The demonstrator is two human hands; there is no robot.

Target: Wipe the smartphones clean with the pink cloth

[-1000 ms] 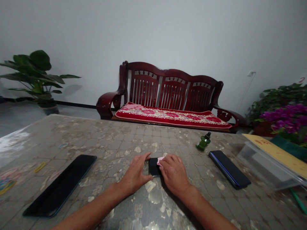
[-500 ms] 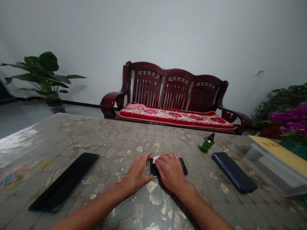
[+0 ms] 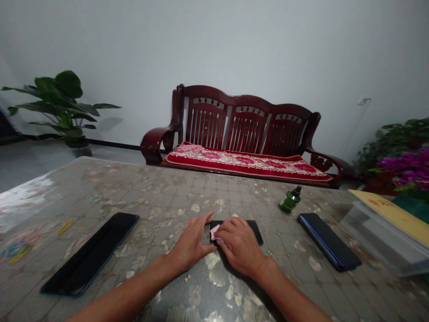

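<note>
A small black phone (image 3: 255, 231) lies flat on the patterned table, mostly covered by my right hand (image 3: 238, 243). That hand's fingers press a pink cloth (image 3: 215, 232) onto the phone's left part. My left hand (image 3: 192, 239) rests at the phone's left end, thumb and forefinger spread around its corners, steadying or touching the edge. Only the phone's right end and a strip along its far edge show plainly.
A large dark phone (image 3: 92, 252) lies left, near rubber bands (image 3: 18, 251). To the right are another phone (image 3: 328, 241), a green bottle (image 3: 290, 200) and a clear plastic box (image 3: 378, 235). A wooden bench (image 3: 246, 120) stands beyond the table (image 3: 150, 188).
My right hand and the pink cloth have shifted slightly toward me on the small phone, uncovering more of its far edge. My left hand has stayed in place.
</note>
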